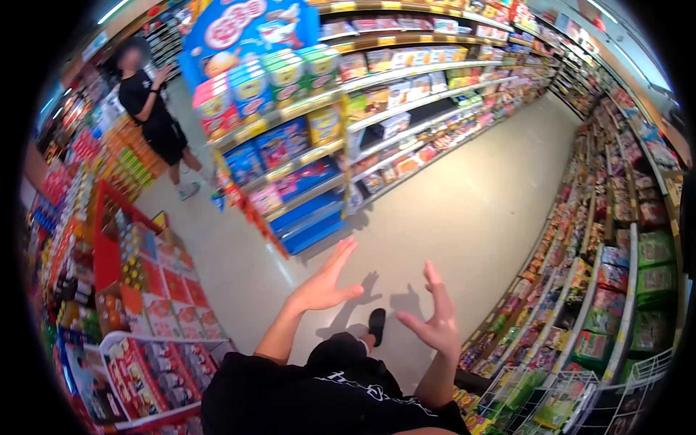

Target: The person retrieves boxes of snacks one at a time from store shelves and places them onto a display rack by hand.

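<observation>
Both hands are raised in front of my body above the pale floor, in the lower middle of the head view. My left hand (328, 283) is open and empty, its fingers stretched forward and its thumb pointing right. To its right, my right hand (433, 313) is also open with nothing in it, fingers pointing up and thumb toward the left. The hands are apart and touch nothing. Below them are my black shirt (312, 399) and one black shoe (377, 326) on the floor.
An end display (290, 170) with boxes and blue packs stands ahead left. Long shelves (428, 94) run behind it. Packed snack racks (580, 275) curve along the right. Stacked cartons (170, 283) stand at the left. Another person (148, 109) in black stands at the upper left.
</observation>
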